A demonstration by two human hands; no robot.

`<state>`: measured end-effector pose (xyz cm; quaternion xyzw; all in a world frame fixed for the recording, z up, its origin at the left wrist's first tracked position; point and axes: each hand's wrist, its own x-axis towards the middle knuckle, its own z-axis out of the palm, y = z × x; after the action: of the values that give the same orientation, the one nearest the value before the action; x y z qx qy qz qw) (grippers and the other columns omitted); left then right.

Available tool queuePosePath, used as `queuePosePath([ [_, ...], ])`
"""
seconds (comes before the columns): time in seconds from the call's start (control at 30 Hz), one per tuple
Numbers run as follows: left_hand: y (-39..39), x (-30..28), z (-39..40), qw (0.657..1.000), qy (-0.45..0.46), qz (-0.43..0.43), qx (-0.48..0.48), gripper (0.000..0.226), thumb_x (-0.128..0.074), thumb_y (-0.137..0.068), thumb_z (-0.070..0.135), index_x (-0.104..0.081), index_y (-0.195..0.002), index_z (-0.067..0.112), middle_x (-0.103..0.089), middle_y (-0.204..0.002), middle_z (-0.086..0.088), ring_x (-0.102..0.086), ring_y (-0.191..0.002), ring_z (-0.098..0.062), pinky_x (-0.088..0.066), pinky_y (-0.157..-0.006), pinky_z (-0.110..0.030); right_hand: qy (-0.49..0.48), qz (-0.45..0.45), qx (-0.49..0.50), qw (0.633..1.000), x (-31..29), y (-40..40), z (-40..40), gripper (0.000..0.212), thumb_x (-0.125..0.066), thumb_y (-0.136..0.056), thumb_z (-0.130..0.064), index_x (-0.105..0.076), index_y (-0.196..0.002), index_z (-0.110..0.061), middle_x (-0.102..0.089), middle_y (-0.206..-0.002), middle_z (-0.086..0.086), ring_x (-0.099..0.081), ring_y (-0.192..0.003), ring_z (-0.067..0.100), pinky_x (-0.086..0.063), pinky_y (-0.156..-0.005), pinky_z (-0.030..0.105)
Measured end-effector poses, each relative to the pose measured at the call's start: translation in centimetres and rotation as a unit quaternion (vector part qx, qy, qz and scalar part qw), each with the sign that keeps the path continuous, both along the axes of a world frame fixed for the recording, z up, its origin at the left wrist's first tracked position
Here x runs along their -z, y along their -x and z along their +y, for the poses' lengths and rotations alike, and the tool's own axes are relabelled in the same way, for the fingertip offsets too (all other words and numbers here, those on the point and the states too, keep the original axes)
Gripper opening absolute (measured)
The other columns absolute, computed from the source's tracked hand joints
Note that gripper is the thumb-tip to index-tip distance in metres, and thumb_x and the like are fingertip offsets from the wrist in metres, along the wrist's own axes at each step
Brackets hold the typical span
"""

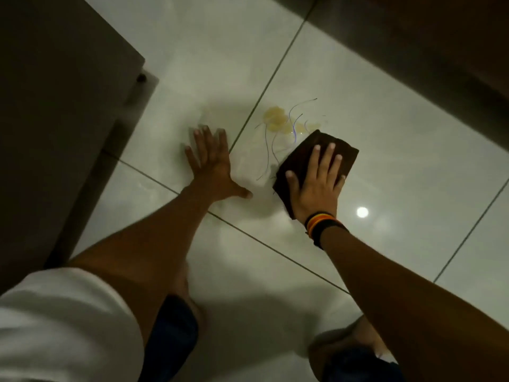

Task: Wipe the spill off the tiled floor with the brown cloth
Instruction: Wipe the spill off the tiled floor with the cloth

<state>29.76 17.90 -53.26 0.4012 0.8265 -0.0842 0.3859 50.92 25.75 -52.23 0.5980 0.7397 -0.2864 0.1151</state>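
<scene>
Your white sleeve [63,321] fills the near left corner, with dark shorts [173,334] and bare knees just right of it, low over the tiled floor [399,150]. Both your forearms reach away from you toward the middle of the frame.

Your left hand [212,166] is flat on the floor, palm down, fingers [205,140] spread and released, gripping nothing. It sits just left of a dark grout line, thumb pointing right toward the cloth but apart from it.

Your right hand [316,183] presses flat on top of the brown cloth [308,153], fingers [329,158] extended and slightly splayed, not clenched; the palm pins the cloth to the floor rather than pinching it. Striped wristbands [322,224] in orange, yellow and black circle that wrist.

Brown cloth lies folded, roughly square, turned like a diamond, flat on the floor right of centre. Its far corner touches the near edge of the spill [278,119].

Spill is a pale yellowish puddle on the tile, far of the cloth and just right of the grout line, with smaller blobs trailing right. Thin dark curved streaks run from it toward the near left side of the cloth.

Grey cabinet [60,106] stands at the left, its base close to your left hand. Dark furniture edge [440,45] crosses the far right corner. Round light glare [362,212] reflects on the tile right of your right wrist.
</scene>
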Motion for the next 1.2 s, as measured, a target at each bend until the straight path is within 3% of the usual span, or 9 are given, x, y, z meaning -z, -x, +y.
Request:
queuePosePath([
  [0.13,0.9,2.8,0.2,0.998,0.039,0.012,0.040,0.189,-0.087,-0.031,0.080,0.039,-0.154,0.012,0.041,-0.161,-0.030,0.037,-0.150,-0.052,0.018,-0.117,-0.070,-0.051,-0.052,0.023,0.997,4.1,1.0,6.8,0.078,-0.022,-0.105,-0.058,0.002,-0.166,-0.015,0.007,-0.176,0.007,0.007,-0.163,0.029,-0.005,-0.125,0.068],
  [0.27,1.0,3.4,0.0,0.998,0.046,-0.004,0.040,0.189,-0.091,-0.032,0.074,0.042,-0.152,0.014,0.043,-0.160,-0.029,0.036,-0.150,-0.053,0.019,-0.116,-0.070,-0.124,-0.056,-0.080,0.987,5.8,6.6,14.3,0.084,-0.013,-0.100,-0.066,-0.006,-0.166,-0.015,-0.003,-0.176,0.010,-0.002,-0.162,0.034,-0.003,-0.125,0.070],
  [0.4,1.4,3.0,0.3,0.997,0.061,-0.018,0.040,0.186,-0.094,-0.038,0.068,0.042,-0.153,0.013,0.044,-0.160,-0.029,0.037,-0.149,-0.053,0.019,-0.116,-0.070,-0.142,-0.027,-0.269,0.952,6.2,10.2,10.7,0.089,-0.023,-0.098,-0.072,-0.019,-0.165,-0.014,-0.017,-0.174,0.011,-0.013,-0.161,0.036,-0.003,-0.125,0.069],
  [0.5,1.4,2.2,0.5,0.998,0.054,-0.022,0.025,0.185,-0.093,-0.039,0.069,0.039,-0.154,0.012,0.042,-0.160,-0.030,0.036,-0.150,-0.053,0.017,-0.118,-0.071,-0.115,-0.007,-0.378,0.918,5.5,4.6,4.8,0.083,-0.033,-0.099,-0.068,-0.021,-0.165,-0.019,-0.021,-0.174,0.007,-0.015,-0.162,0.032,-0.008,-0.126,0.067],
  [0.67,1.5,2.2,0.4,0.998,0.048,-0.036,0.030,0.187,-0.092,-0.036,0.071,0.042,-0.152,0.014,0.045,-0.159,-0.028,0.038,-0.148,-0.054,0.018,-0.117,-0.072,-0.102,-0.084,-0.252,0.959,4.9,-2.8,7.5,0.077,-0.026,-0.102,-0.062,-0.015,-0.166,-0.021,-0.014,-0.175,0.006,-0.011,-0.162,0.030,-0.006,-0.127,0.067],
  [0.83,1.7,2.7,0.1,0.997,0.048,-0.041,0.039,0.187,-0.093,-0.035,0.070,0.045,-0.149,0.017,0.047,-0.158,-0.025,0.040,-0.147,-0.053,0.026,-0.110,-0.067,-0.139,-0.066,-0.072,0.985,5.9,7.7,13.8,0.080,-0.017,-0.101,-0.062,-0.009,-0.166,-0.016,-0.007,-0.176,0.009,-0.005,-0.162,0.034,-0.005,-0.125,0.070],
  [0.93,1.6,2.9,0.1,0.997,0.055,-0.027,0.040,0.186,-0.091,-0.037,0.073,0.045,-0.150,0.016,0.044,-0.159,-0.027,0.036,-0.149,-0.054,0.023,-0.112,-0.069,-0.168,-0.029,-0.160,0.972,6.5,12.0,9.2,0.076,-0.025,-0.101,-0.058,-0.019,-0.165,-0.016,-0.018,-0.174,0.010,-0.014,-0.161,0.034,-0.005,-0.126,0.069],
  [1.07,1.2,2.4,0.4,0.998,0.045,-0.007,0.034,0.181,-0.088,-0.040,0.078,0.032,-0.158,0.011,0.035,-0.164,-0.031,0.029,-0.152,-0.055,0.007,-0.122,-0.074,-0.103,0.028,-0.372,0.922,5.5,4.9,0.3,0.070,-0.040,-0.102,-0.054,-0.024,-0.164,-0.024,-0.027,-0.172,0.002,-0.018,-0.161,0.029,-0.007,-0.127,0.065],
  [1.2,1.8,1.9,0.4,0.998,0.040,-0.027,0.037,0.183,-0.091,-0.039,0.073,0.038,-0.155,0.013,0.042,-0.160,-0.028,0.035,-0.150,-0.054,0.015,-0.118,-0.073,-0.092,-0.067,-0.293,0.949,4.6,-3.8,2.7,0.072,-0.037,-0.101,-0.057,-0.023,-0.164,-0.025,-0.025,-0.172,0.005,-0.021,-0.160,0.031,-0.010,-0.124,0.067],
])
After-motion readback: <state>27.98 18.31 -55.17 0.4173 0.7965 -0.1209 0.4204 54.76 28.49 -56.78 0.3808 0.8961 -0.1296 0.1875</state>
